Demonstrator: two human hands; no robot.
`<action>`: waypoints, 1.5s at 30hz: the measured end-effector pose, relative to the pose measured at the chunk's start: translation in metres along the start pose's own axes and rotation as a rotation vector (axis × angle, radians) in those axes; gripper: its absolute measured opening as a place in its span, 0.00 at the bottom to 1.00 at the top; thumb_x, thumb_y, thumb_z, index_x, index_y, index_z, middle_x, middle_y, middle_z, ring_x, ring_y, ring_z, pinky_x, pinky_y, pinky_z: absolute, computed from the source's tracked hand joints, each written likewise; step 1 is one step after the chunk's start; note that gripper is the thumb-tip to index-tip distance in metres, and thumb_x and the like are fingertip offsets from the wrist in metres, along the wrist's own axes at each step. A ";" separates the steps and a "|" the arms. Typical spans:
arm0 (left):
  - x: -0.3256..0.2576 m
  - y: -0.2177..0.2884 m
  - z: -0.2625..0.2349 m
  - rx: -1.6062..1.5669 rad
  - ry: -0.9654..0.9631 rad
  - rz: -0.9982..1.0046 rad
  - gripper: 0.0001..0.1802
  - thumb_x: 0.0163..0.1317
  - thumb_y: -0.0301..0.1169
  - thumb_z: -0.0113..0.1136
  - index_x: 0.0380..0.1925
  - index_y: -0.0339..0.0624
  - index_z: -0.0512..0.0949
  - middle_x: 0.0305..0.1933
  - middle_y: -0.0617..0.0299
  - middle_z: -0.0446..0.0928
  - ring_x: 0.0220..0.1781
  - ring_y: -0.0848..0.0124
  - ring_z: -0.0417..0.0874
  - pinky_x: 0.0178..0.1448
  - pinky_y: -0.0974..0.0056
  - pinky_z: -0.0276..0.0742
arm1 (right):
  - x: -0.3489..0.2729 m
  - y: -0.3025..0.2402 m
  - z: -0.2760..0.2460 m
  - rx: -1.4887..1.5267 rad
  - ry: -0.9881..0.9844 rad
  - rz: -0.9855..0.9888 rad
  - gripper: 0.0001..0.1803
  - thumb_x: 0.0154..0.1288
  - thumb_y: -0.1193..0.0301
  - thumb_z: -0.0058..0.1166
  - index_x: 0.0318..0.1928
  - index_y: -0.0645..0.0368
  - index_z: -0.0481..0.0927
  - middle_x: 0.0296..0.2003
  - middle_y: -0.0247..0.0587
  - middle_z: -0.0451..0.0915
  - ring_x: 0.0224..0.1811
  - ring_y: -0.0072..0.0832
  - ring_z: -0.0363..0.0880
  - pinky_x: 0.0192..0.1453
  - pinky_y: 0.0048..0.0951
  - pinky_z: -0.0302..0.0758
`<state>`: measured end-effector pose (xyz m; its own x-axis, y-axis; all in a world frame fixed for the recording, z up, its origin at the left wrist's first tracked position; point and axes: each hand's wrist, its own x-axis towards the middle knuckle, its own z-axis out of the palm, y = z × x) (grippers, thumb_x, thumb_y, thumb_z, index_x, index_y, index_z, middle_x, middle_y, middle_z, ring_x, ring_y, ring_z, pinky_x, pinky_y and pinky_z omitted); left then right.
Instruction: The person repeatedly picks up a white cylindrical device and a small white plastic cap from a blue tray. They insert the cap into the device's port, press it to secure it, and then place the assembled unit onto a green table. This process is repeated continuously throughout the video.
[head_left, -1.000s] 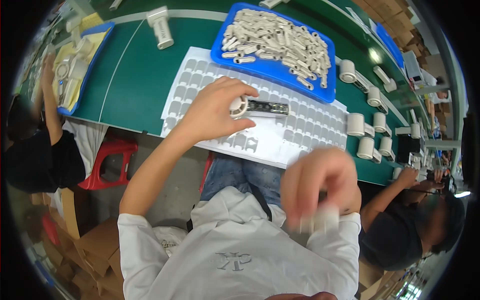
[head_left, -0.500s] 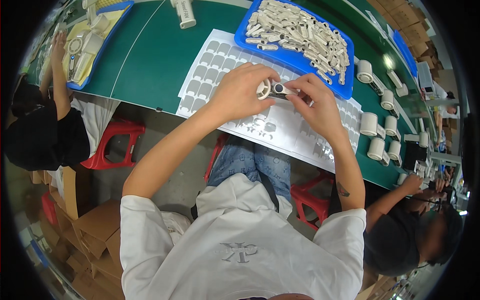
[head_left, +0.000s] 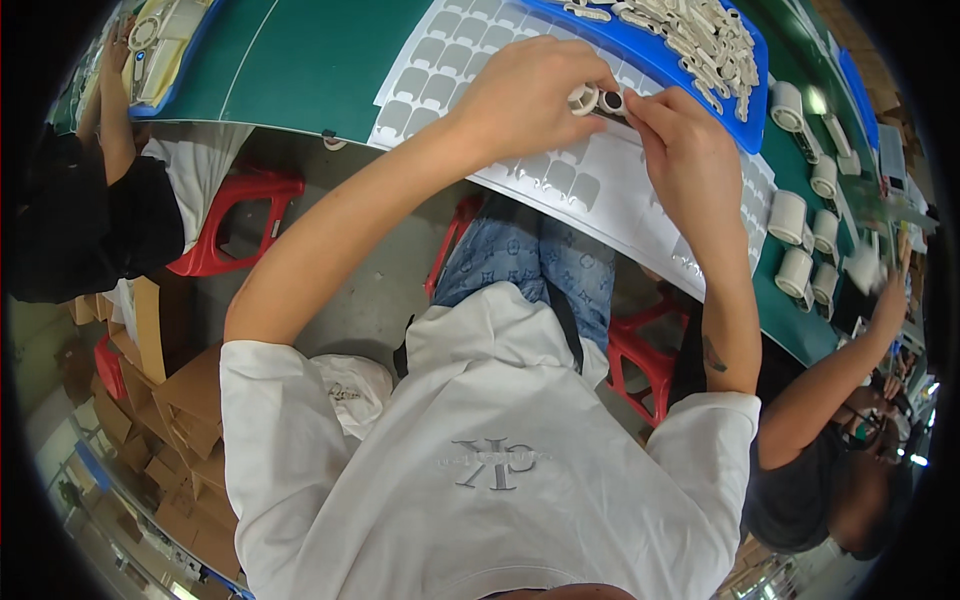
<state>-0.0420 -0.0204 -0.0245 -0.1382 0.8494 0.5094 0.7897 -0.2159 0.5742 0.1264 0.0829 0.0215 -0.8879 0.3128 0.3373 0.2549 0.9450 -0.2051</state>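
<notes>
My left hand (head_left: 535, 95) is closed round a white handheld fan (head_left: 583, 99); its open ring end shows between thumb and fingers. Touching the fan, my right hand (head_left: 690, 140) pinches a small white cover piece (head_left: 612, 102) with a dark round spot at its end. Whether the piece is seated on the fan I cannot tell, since fingers hide most of both. Below the hands lies a white sheet of grey stickers (head_left: 440, 60), with bare patches in its nearer part. Beyond them, a blue tray (head_left: 757, 100) holds many similar white pieces (head_left: 690, 40).
White fans (head_left: 788, 215) stand and lie on the green table (head_left: 290, 70) at the right. A person (head_left: 830, 400) works there, and another (head_left: 110, 200) sits at the left beside a blue tray of fan parts. Red stools (head_left: 235, 215) and cardboard boxes (head_left: 195, 400) are below.
The whole view has shifted, so table and hands sit higher and further right. The cover piece now shows more end-on. The right-hand co-worker's arm has reached up, with a blurred white thing near the hand.
</notes>
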 end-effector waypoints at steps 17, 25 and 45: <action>-0.020 0.068 0.017 0.338 -0.168 -0.216 0.24 0.42 0.28 0.70 0.42 0.46 0.72 0.36 0.59 0.81 0.44 0.55 0.79 0.45 0.51 0.72 | -0.044 0.036 0.010 0.321 -0.202 -0.171 0.33 0.54 0.69 0.67 0.62 0.59 0.72 0.53 0.47 0.77 0.54 0.45 0.74 0.59 0.38 0.72; -0.024 0.061 0.026 0.308 0.018 -0.224 0.20 0.42 0.32 0.73 0.37 0.47 0.77 0.31 0.58 0.81 0.34 0.55 0.81 0.38 0.54 0.75 | -0.045 0.036 0.022 0.579 -0.121 0.031 0.29 0.50 0.67 0.70 0.55 0.58 0.80 0.49 0.45 0.81 0.51 0.40 0.78 0.56 0.35 0.74; -0.026 0.015 -0.027 -0.697 0.707 -0.344 0.25 0.58 0.33 0.67 0.54 0.37 0.73 0.48 0.45 0.81 0.48 0.62 0.83 0.53 0.59 0.77 | -0.050 -0.008 -0.003 0.401 -0.099 0.068 0.13 0.60 0.74 0.60 0.46 0.63 0.82 0.43 0.46 0.78 0.44 0.38 0.78 0.46 0.34 0.74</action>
<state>-0.0432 -0.0587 -0.0115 -0.7847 0.4915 0.3778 0.1534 -0.4365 0.8865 0.1698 0.0597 0.0088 -0.9119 0.3435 0.2247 0.1619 0.8040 -0.5722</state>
